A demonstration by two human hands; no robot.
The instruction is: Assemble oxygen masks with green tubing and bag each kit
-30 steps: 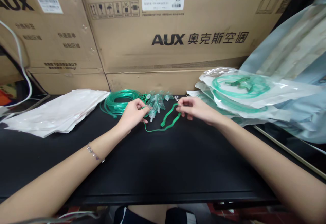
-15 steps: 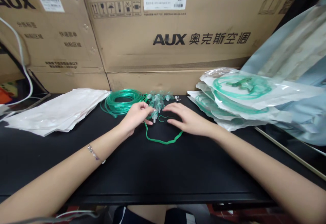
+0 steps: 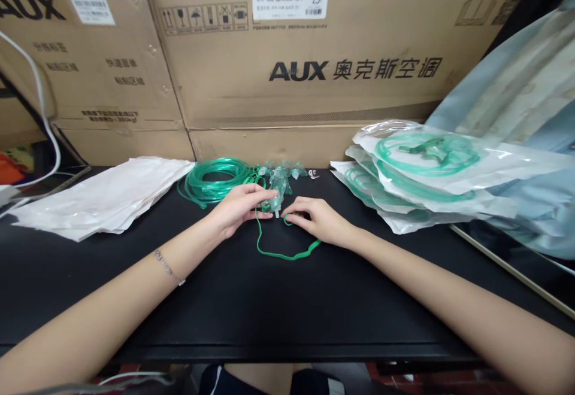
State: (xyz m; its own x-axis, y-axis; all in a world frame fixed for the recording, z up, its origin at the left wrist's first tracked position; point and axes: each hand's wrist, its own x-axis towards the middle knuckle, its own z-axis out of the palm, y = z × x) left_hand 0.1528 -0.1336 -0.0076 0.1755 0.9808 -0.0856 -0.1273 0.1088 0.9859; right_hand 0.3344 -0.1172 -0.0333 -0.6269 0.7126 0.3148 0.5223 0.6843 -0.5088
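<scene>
My left hand (image 3: 239, 208) is closed on a clear green oxygen mask (image 3: 271, 204), thumb above and fingers below; its pale connector points toward me. A green elastic strap (image 3: 287, 258) hangs from beside the mask and loops across the table to under my right hand (image 3: 317, 218). That hand pinches the strap's curled end between thumb and index finger, just right of the connector. Right behind the held mask lies a cluster of more clear green masks (image 3: 281, 173), partly overlapping it in view.
Coiled green tubing (image 3: 215, 181) lies behind my left hand. White flat pouches (image 3: 99, 194) are stacked at left, and clear-fronted bags (image 3: 426, 167) holding green tubing are piled at right. A small metallic piece (image 3: 313, 174) lies behind the right hand. Cardboard boxes (image 3: 291, 102) wall the black table's (image 3: 278, 305) back.
My right hand has moved down and slightly left, and its fingers have closed on the strap's curled end. My left hand has shifted slightly with the mask, whose connector now sits a little further right.
</scene>
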